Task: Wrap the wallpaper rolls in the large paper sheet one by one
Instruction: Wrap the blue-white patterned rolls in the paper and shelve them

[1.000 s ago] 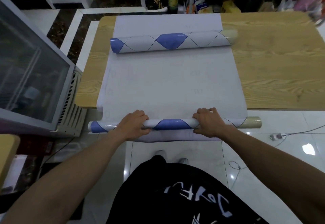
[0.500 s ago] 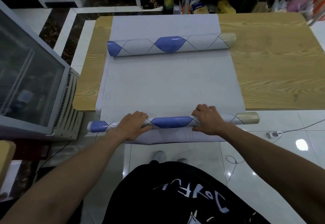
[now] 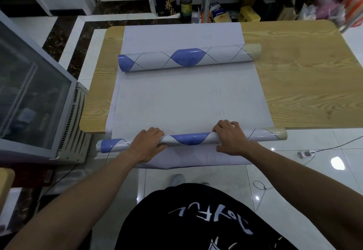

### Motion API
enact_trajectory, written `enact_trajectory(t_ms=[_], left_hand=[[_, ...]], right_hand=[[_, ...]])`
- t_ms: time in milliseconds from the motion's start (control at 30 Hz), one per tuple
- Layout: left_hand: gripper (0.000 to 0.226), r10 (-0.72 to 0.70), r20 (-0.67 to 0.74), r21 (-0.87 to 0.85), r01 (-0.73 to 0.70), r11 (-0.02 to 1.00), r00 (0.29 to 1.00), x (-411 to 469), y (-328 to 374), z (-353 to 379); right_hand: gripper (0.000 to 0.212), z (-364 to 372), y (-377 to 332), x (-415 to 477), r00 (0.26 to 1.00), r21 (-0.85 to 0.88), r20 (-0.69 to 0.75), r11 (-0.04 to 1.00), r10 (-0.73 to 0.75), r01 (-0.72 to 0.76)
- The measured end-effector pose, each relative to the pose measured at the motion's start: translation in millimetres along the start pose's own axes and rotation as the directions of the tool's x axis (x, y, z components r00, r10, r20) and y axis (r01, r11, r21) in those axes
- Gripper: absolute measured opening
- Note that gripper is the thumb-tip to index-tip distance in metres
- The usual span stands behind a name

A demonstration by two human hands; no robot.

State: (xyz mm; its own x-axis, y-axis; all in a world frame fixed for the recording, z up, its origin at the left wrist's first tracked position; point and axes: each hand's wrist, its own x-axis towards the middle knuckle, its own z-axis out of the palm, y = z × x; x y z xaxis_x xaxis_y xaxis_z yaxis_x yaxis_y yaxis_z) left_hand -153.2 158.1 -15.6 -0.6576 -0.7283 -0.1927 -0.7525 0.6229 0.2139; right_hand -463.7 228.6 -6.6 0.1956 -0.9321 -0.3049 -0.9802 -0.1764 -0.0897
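**Both hands on the tube: wrapping under way at the table's near edge**

— Why two hands on one roll?

— The left hand and right hand each curl over the near wallpaper roll. The fingers drape across its top and the thumbs sit on the side toward the body. The hands are set either side of the blue diamond, and they look placed to keep the long tube square as it turns.

— And the paper?

— The large paper sheet runs away from the fingertips across the wooden table. Its loose end hangs off the edge, below the thumbs. My guess is that the flap gets tucked round the roll and the lot is rolled forward. Whether the thumbs pinch the flap too, I cannot tell.

— The second roll?

— The far wallpaper roll lies crosswise on the same sheet, well beyond the fingertips and squarely in the rolling path. It would probably be gathered in next.

— Anything in the way?

— Outward of the left hand's little finger stands a glass-fronted cabinet, near the roll's blue end, which overhangs the sheet. The cream end sticks out past the right hand. A power strip lies on the floor on that side. Past the table's far edge there are a dark bottle and a yellow carton, both well apart from the hands.
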Motion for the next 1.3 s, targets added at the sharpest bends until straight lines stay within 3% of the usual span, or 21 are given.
enact_trajectory(t_ms=[233, 400, 567, 767, 967, 1100, 1200, 1300], left_hand=[[0.056, -0.063, 0.052, -0.082, 0.067, 0.994, 0.997, 3, -2, -12], [0.038, -0.048, 0.05, -0.041, 0.05, 0.998, 0.998, 9, -2, -13], [0.038, 0.013, 0.013, -0.031, -0.012, 0.999, 1.0, 12, -10, -6], [0.077, -0.108, -0.001, -0.184, 0.106, 0.977, 0.994, 10, -9, -8], [0.035, 0.029, -0.1, -0.015, -0.031, 0.999, 0.995, 19, -17, -5], [0.04, 0.023, -0.109, 0.022, -0.021, 1.0, 0.994, 24, -19, -4], [0.046, -0.044, -0.093, -0.049, 0.04, 0.998, 0.995, 25, -19, -7], [0.046, -0.073, -0.075, -0.07, 0.067, 0.995, 0.995, 27, -20, -8]], right_hand=[[0.044, -4, 3, 5, 1.0, -0.011, 0.001, 1.0, 0.009, -0.009], [0.044, 0, 5, 8, 1.0, -0.013, 0.008, 1.0, -0.005, 0.006], [0.053, -3, 6, 13, 0.999, -0.008, -0.04, 1.0, -0.003, 0.003], [0.042, -7, 4, 13, 0.997, 0.033, -0.056, 0.998, 0.051, -0.049], [0.042, 0, 4, 17, 0.995, 0.003, -0.084, 0.998, 0.061, -0.061], [0.05, -3, 0, 24, 0.986, -0.027, -0.06, 0.988, 0.153, -0.155], [0.056, -5, -2, 29, 0.98, -0.006, -0.049, 0.981, 0.193, -0.194], [0.047, -6, -2, 32, 0.982, -0.009, -0.035, 0.982, 0.187, -0.187]])
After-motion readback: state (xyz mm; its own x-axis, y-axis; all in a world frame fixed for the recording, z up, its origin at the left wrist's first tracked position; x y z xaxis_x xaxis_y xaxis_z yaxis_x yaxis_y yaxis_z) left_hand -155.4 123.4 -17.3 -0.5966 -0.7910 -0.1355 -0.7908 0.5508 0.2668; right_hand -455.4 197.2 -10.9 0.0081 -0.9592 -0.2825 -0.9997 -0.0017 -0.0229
